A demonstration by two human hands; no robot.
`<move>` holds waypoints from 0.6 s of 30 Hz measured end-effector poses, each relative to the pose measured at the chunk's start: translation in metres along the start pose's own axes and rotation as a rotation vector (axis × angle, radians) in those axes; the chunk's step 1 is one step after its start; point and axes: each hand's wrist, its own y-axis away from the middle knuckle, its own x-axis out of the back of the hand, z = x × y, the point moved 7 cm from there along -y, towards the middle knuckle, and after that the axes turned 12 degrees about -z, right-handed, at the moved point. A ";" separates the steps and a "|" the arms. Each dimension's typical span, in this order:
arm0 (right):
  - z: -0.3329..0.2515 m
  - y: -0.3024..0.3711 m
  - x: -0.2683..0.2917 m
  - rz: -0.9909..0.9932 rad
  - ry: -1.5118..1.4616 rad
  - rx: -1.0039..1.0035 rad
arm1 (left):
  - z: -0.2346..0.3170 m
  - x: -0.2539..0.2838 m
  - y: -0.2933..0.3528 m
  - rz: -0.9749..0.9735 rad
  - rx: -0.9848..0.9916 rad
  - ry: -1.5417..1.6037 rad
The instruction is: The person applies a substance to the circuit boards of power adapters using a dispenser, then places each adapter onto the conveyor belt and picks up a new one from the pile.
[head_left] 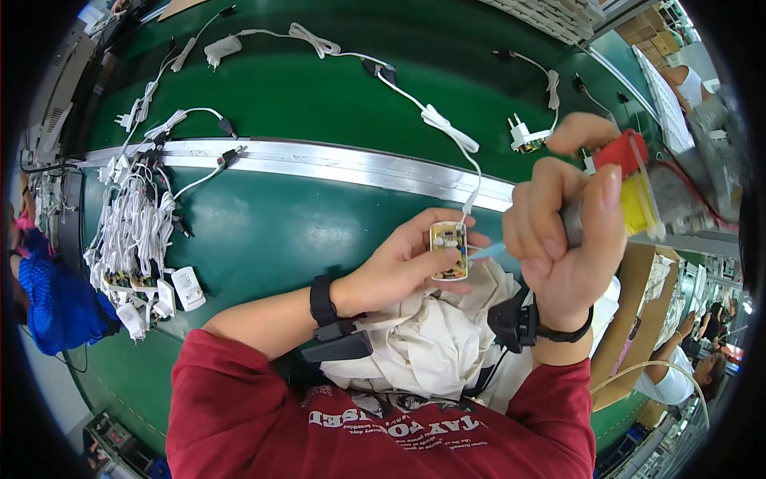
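Observation:
My left hand (399, 262) is closed around an opened white power adapter (448, 233), its thumb pressed on the exposed circuit board. From the adapter's far end a white cable (472, 182) runs up onto the far bench. My right hand (558, 239) is wrapped around a grey cylindrical dispenser (678, 195) with a yellow band and a red part near the raised thumb and fingers. Its light blue tapered nozzle (488, 252) points at the right edge of the board; whether the tip touches cannot be made out.
A large bundle of white cables with adapters (148, 215) lies at the left. Another adapter on its cable (222, 50) and an opened plug adapter (523, 134) lie beyond the metal rail (319, 165). White cloth (423, 339) covers my lap; a cardboard box (626, 319) stands right.

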 end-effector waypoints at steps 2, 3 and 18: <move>0.003 0.002 -0.002 -0.017 -0.028 -0.021 | 0.001 0.004 0.001 0.039 0.009 0.035; 0.005 0.002 -0.003 -0.040 -0.035 0.007 | 0.002 0.003 0.001 0.032 -0.003 0.052; 0.009 0.002 -0.002 -0.129 -0.071 0.075 | 0.007 0.005 -0.001 0.008 -0.051 0.148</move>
